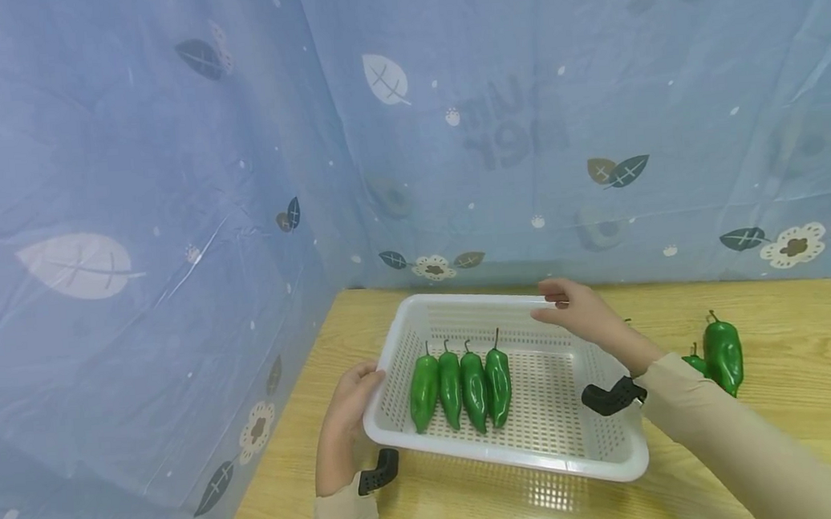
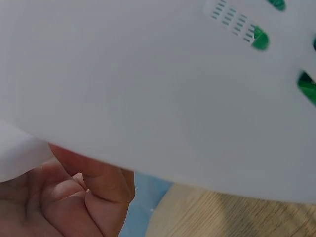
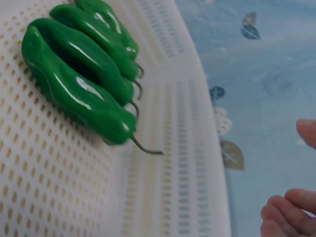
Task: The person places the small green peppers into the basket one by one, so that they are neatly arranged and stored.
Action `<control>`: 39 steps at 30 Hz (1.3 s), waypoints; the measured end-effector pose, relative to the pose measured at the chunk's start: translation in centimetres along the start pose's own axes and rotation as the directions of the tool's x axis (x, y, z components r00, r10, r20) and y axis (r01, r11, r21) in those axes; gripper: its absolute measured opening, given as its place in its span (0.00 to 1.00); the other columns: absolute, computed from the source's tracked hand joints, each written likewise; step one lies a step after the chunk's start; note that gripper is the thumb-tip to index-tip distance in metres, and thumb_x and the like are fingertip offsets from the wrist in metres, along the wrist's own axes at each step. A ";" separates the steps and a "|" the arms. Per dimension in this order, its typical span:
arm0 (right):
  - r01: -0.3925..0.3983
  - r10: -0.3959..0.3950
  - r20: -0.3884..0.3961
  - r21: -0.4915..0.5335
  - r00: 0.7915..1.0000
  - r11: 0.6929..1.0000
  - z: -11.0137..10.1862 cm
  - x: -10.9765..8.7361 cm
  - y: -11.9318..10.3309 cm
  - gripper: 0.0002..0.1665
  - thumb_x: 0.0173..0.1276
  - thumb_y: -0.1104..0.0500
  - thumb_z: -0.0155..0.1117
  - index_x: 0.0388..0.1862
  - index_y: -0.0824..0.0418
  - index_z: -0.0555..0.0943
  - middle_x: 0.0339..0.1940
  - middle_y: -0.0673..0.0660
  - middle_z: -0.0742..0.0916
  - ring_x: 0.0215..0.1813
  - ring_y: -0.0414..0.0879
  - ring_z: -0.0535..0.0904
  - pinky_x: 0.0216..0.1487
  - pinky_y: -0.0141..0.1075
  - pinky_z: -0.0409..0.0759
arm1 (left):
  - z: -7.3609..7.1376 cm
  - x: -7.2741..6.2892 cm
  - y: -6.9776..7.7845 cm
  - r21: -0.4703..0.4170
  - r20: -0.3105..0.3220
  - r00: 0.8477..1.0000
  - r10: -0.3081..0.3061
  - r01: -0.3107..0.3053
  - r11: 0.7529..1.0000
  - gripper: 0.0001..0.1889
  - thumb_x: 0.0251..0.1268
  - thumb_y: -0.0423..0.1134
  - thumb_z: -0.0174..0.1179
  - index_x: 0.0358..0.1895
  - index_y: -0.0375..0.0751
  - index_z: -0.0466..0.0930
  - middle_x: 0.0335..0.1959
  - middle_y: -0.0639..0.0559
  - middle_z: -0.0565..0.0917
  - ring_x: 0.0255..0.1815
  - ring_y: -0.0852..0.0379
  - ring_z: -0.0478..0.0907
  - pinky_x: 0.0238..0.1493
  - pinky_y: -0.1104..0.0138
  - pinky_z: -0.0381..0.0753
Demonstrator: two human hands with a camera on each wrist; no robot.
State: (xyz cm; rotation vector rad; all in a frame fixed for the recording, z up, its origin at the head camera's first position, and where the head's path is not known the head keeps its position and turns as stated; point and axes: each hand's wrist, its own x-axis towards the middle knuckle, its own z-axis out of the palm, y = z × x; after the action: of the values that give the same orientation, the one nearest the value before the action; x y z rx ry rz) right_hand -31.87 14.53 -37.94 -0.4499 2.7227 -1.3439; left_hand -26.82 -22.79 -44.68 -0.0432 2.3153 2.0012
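A white perforated plastic basket [image 1: 505,456] is tilted above the wooden table. Several long green peppers [image 1: 474,390] lie side by side in its left half, stems toward the far wall. My left hand [image 1: 351,401] grips the basket by its left end; the left wrist view shows the fingers [image 2: 106,182] tucked under the white rim. Over the far right part of the basket is my right hand [image 1: 580,312], its thumb and fingers apart with nothing between them. In the right wrist view those fingers [image 3: 289,217] are beyond the basket's rim, apart from the peppers [image 3: 79,94].
On the table [image 1: 808,393] to the right, a large green pepper [image 1: 723,354] lies beside a smaller green one [image 1: 696,363], which the right sleeve partly covers. Blue patterned sheeting [image 1: 507,124] hangs along the back and left edges of the table.
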 end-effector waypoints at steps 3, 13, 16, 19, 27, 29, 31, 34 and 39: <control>0.019 -0.019 -0.014 0.025 1.000 1.000 -1.2 -0.7 0.4 0.42 0.68 0.48 0.59 0.70 0.71 0.58 0.68 0.72 0.67 0.68 0.68 0.63 0.68 0.56 0.66 | -0.1 0.0 -0.1 -0.012 0.004 1.000 -0.002 0.002 1.000 0.19 0.71 0.37 0.47 0.59 0.27 0.69 0.49 0.29 0.79 0.47 0.37 0.81 0.42 0.53 0.86; 0.013 -0.011 -0.049 0.051 0.999 0.999 -5.0 -3.4 2.8 0.43 0.70 0.48 0.56 0.73 0.70 0.52 0.70 0.74 0.63 0.69 0.71 0.58 0.67 0.60 0.63 | -0.2 -0.2 -0.2 0.012 0.002 1.000 -0.004 0.004 1.000 0.20 0.71 0.39 0.47 0.59 0.29 0.69 0.49 0.31 0.80 0.47 0.41 0.82 0.42 0.55 0.86; -0.013 0.016 -0.055 0.065 0.998 0.998 -5.7 -4.2 4.3 0.44 0.71 0.48 0.55 0.74 0.68 0.50 0.71 0.74 0.61 0.70 0.71 0.56 0.66 0.62 0.62 | -0.2 -0.2 -0.2 0.012 0.013 1.000 0.006 -0.006 1.000 0.20 0.71 0.39 0.46 0.59 0.28 0.68 0.49 0.29 0.79 0.46 0.39 0.82 0.42 0.54 0.86; -0.030 0.034 -0.070 0.055 0.997 0.998 -6.4 -5.0 6.0 0.44 0.71 0.47 0.54 0.75 0.67 0.49 0.71 0.74 0.61 0.70 0.71 0.56 0.65 0.61 0.63 | -0.3 -0.2 -0.2 0.011 0.017 1.000 0.007 -0.008 1.000 0.20 0.71 0.38 0.46 0.59 0.27 0.68 0.50 0.28 0.78 0.46 0.39 0.82 0.41 0.53 0.86; -0.084 0.078 -0.154 -0.033 0.985 0.996 -8.3 -7.1 10.7 0.42 0.72 0.47 0.52 0.73 0.72 0.51 0.68 0.78 0.63 0.64 0.75 0.60 0.55 0.35 0.77 | 0.0 -0.2 0.3 0.007 0.016 1.000 0.002 -0.002 1.000 0.19 0.70 0.38 0.47 0.57 0.27 0.69 0.49 0.29 0.79 0.46 0.39 0.82 0.40 0.53 0.86; -0.110 0.102 -0.170 -0.040 0.980 0.993 -8.9 -7.7 11.8 0.43 0.73 0.47 0.51 0.73 0.72 0.50 0.68 0.79 0.62 0.64 0.76 0.59 0.57 0.52 0.73 | 0.1 -0.2 0.4 0.012 0.015 1.000 0.007 -0.007 1.000 0.19 0.70 0.38 0.47 0.57 0.27 0.69 0.49 0.29 0.79 0.45 0.39 0.82 0.40 0.53 0.86; -0.130 0.120 -0.180 -0.043 0.976 0.991 -9.6 -8.1 12.9 0.43 0.73 0.47 0.51 0.73 0.72 0.49 0.68 0.80 0.60 0.64 0.76 0.57 0.57 0.58 0.69 | 0.1 -0.2 0.4 0.016 0.009 1.000 0.003 -0.003 1.000 0.19 0.70 0.38 0.47 0.57 0.27 0.69 0.49 0.29 0.79 0.45 0.39 0.82 0.40 0.53 0.86; -0.159 0.148 -0.191 -0.046 0.971 0.986 -10.4 -8.7 14.4 0.44 0.73 0.46 0.50 0.74 0.71 0.47 0.69 0.80 0.58 0.65 0.77 0.55 0.57 0.60 0.67 | 0.1 -0.2 0.4 0.023 -0.001 1.000 -0.003 0.003 1.000 0.20 0.70 0.38 0.47 0.58 0.28 0.68 0.49 0.30 0.79 0.46 0.40 0.83 0.40 0.54 0.86; -0.210 0.202 -0.194 -0.024 0.960 0.977 -11.2 -9.3 16.1 0.47 0.73 0.44 0.49 0.74 0.72 0.42 0.70 0.82 0.53 0.66 0.79 0.49 0.54 0.70 0.62 | 0.1 -0.3 0.4 0.023 -0.007 1.000 -0.009 0.010 1.000 0.20 0.70 0.38 0.47 0.60 0.29 0.68 0.50 0.31 0.79 0.46 0.40 0.82 0.40 0.54 0.86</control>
State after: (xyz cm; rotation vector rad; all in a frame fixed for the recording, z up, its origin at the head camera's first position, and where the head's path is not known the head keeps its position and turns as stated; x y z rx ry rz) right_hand -28.81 35.08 -44.36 -0.0372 2.8574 -1.3370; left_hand -26.51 -22.69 -44.28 -0.0596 2.3376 1.9728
